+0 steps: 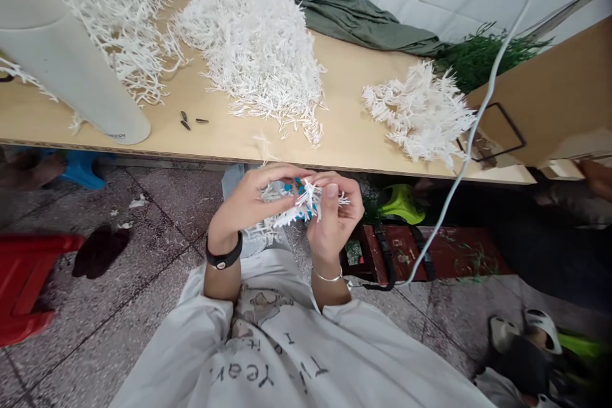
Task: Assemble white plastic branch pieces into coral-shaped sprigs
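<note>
Just in front of the table edge, both hands meet over a small white branched piece point(310, 194) with thin, spiky tips. My right hand point(339, 213) pinches it between thumb and curled fingers. From the other side, my left hand point(243, 199) closes on it with thumb and fingertips. Bits of blue point(288, 187) show between the fingers; what they belong to is partly hidden. Below the hands, more white strands point(265, 233) lie over my lap. On the table beyond rises a large heap of white spiky pieces point(258, 44).
A smaller white pile point(423, 115) sits to the right, stringy white strands point(124, 19) to the left. A pale bottle point(71, 64) stands at the table's left. A white cable point(471, 140) hangs across the right side. A red stool point(33, 268) is on the floor.
</note>
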Tool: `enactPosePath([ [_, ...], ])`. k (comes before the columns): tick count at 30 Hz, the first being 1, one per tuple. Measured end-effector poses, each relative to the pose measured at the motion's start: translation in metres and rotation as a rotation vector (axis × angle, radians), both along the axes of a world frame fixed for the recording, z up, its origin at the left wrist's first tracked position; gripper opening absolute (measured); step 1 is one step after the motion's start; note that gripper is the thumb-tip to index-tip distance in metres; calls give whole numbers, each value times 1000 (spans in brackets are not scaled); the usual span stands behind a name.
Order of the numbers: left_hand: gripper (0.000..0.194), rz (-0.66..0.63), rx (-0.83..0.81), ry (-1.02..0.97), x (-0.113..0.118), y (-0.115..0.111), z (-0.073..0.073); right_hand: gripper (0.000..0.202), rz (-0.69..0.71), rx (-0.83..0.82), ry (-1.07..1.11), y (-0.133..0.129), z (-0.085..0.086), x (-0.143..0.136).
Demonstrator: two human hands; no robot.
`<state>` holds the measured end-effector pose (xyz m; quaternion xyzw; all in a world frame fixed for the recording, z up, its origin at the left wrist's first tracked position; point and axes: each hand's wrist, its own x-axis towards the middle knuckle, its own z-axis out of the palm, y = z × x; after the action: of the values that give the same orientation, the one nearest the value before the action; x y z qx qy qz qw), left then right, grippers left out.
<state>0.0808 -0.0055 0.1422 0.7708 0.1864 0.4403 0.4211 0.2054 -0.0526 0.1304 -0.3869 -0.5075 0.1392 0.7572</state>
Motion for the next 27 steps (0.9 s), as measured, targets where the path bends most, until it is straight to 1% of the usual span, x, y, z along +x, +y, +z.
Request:
enactPosePath([
  [1, 35, -75, -32, -31, 3, 4, -5, 12, -12, 25, -8, 2, 1, 0],
  [2, 37, -118, -69, -48, 6, 7, -8, 13, -38, 34, -19, 3, 1, 1],
  [3, 37, -124, -108, -59, 9, 8, -9, 14, -73, 32, -31, 4, 2, 1],
  [6, 25, -60, -215, -75, 17, 3, -10, 16, -156, -19, -53, 4, 3, 4],
  [9, 16, -38, -281, -153, 27, 0, -10, 18, -184, -75, -75, 1, 6, 7],
  [11, 13, -62, -320, -235, 33, -1, -12, 17, -138, -80, -72, -1, 7, 10],
  [13, 11, -82, -384, -304, 39, -1, -13, 18, -37, -47, -43, -1, 7, 15],
  [14, 12, -94, -436, -331, 41, -1, -13, 23, 25, -25, -17, -1, 6, 19],
  [16, 17, -134, -583, -378, 44, -3, -11, 43, 146, -19, 45, 0, 4, 28],
  [18, 28, -207, -732, -403, 44, -6, -7, 61, 213, -95, 73, 2, 2, 38],
  [19, 34, -255, -788, -406, 44, -7, -5, 63, 217, -153, 58, 3, 2, 42],
  [20, 38, -309, -835, -397, 43, -8, -4, 59, 208, -209, 19, 4, 3, 46],
  [21, 39, -358, -873, -380, 42, -8, -3, 51, 198, -251, -40, 5, 4, 49],
  [23, 38, -434, -931, -340, 40, -7, -4, 32, 232, -269, -175, 4, 8, 53],
  [25, 36, -467, -957, -297, 38, -5, -5, 22, 328, -237, -276, 2, 15, 54],
  [27, 37, -447, -965, -257, 36, -3, -7, 16, 375, -215, -341, -1, 21, 55],
])
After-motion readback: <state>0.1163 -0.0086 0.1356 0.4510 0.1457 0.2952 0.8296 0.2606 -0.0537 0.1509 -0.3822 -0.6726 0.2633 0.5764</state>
